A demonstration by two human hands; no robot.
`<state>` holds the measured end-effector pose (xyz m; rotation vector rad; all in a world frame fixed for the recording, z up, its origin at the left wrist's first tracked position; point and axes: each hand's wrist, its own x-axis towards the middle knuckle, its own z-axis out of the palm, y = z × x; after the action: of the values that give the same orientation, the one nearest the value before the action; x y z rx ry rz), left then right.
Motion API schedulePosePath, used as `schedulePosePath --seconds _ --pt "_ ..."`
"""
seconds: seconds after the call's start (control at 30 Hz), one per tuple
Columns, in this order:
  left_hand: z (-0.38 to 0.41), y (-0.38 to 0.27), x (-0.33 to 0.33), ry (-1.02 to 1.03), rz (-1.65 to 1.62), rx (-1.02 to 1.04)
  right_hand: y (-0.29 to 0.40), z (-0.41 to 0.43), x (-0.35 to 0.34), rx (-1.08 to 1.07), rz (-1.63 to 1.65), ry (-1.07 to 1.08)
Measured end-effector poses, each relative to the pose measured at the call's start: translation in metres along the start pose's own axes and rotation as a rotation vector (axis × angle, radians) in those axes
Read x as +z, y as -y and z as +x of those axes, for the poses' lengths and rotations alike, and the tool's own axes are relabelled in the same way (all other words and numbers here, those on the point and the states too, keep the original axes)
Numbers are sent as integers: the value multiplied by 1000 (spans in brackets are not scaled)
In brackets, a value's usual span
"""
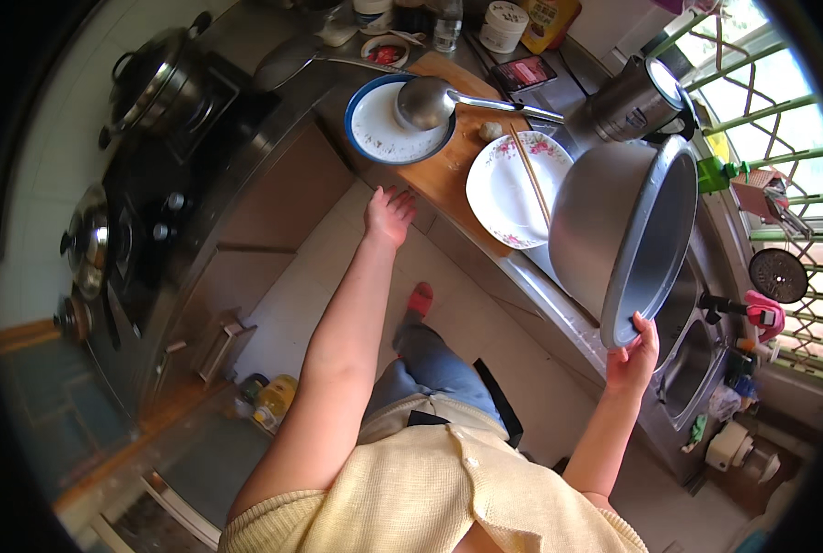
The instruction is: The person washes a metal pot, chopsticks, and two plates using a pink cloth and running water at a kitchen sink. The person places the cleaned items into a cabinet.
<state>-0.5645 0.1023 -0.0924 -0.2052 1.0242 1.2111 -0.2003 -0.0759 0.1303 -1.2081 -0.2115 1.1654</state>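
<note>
My right hand [634, 356] grips the rim of a grey metal inner pot [594, 214], which is tilted on its side with its mouth to the right. My left hand [389, 213] is free, its fingers apart, just off the near edge of a wooden cutting board [446, 176]. Above it stands a blue-rimmed bowl [377, 124] with whitish contents and dark specks. A steel ladle [425, 104] rests across that bowl. A floral plate [501, 183] with chopsticks [530, 176] on it is partly hidden by the pot. Near the plate sits a small pale lump [490, 131].
A steel kettle [629, 100] and a phone [524, 73] are behind the board. A sink [695, 373] lies at right. On the left stove [169, 186] stand a lidded pot [159, 86] and a lidded pan [90, 242]. Bottles [273, 401] stand low at left.
</note>
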Motion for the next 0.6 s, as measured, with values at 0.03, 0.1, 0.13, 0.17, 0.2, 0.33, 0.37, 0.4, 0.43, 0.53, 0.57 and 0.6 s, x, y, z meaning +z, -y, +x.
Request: schedulePosePath --seconds 0.03,0.1,0.13,0.17,0.2,0.33,0.37,0.4,0.43,0.53,0.57,0.6 --pt "10 -1 4 -30 -18 -5 0 3 13 -14 -27 32" --pt "26 0 11 -90 -69 -14 -1 7 37 -38 -57 -17" --pt "31 2 13 -90 -50 -35 -1 11 46 -44 -78 -20" --pt "34 3 13 -92 -32 -54 -2 14 55 -49 -100 -22" --pt "36 4 14 -89 -17 -70 -1 16 66 -55 -118 -11" --pt "39 4 6 16 -38 -156 -10 17 104 -79 -191 37" --pt "38 1 1 15 17 -153 -14 16 113 -85 -208 49" --pt "35 -2 -7 11 77 -152 -18 12 119 -80 -224 46" --pt "32 -5 -15 8 138 -153 -22 8 126 -75 -240 42" --pt "10 -32 -57 75 313 -145 -34 -11 148 -64 -326 9" --pt "1 -45 -75 88 361 -103 -42 -15 156 -53 -361 0" --pt "-13 -64 -93 101 406 -51 -50 -20 165 -25 -400 31"
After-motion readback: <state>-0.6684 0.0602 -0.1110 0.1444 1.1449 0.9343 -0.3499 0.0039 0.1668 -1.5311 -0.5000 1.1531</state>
